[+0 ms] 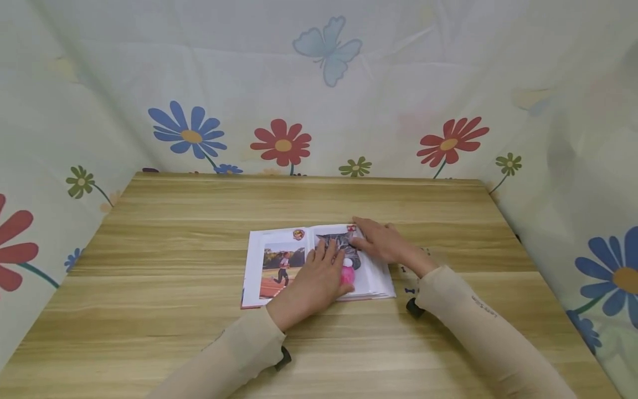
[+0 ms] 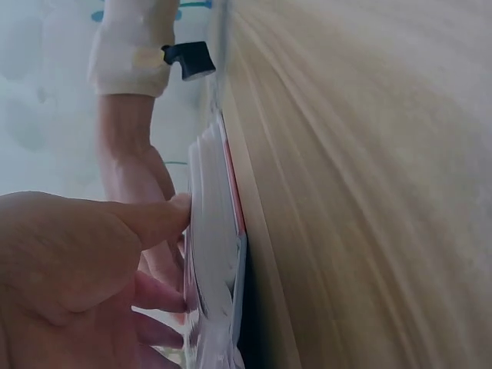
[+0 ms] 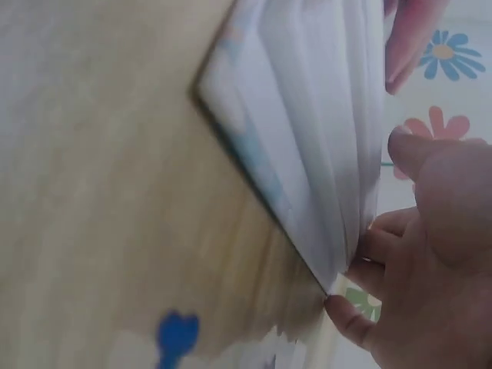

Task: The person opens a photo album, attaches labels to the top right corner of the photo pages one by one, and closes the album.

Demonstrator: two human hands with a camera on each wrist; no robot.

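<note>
A small photo album (image 1: 254, 266) lies spread on the wooden table. On its left page is a photo (image 1: 273, 260) of a runner on a track. The right page carries a cat picture (image 1: 354, 256) with a pink shape below, partly covered by my hands. My left hand (image 1: 319, 277) rests on that page with straight fingers, its thumb close to the near edge. At the far right corner, my right hand (image 1: 381, 239) touches the album's edge, thumb over the page. In the right wrist view, the right fingers (image 3: 377, 244) meet the edges of slightly fanned pages (image 3: 319, 100).
A clear sheet with blue bone shapes (image 1: 410, 290) lies by the right wrist. Both sleeves have a black wrist mount (image 1: 415, 308) underneath. The wooden table (image 1: 174, 221) extends around the album to a flower-printed curtain (image 1: 239, 66) at the back and sides.
</note>
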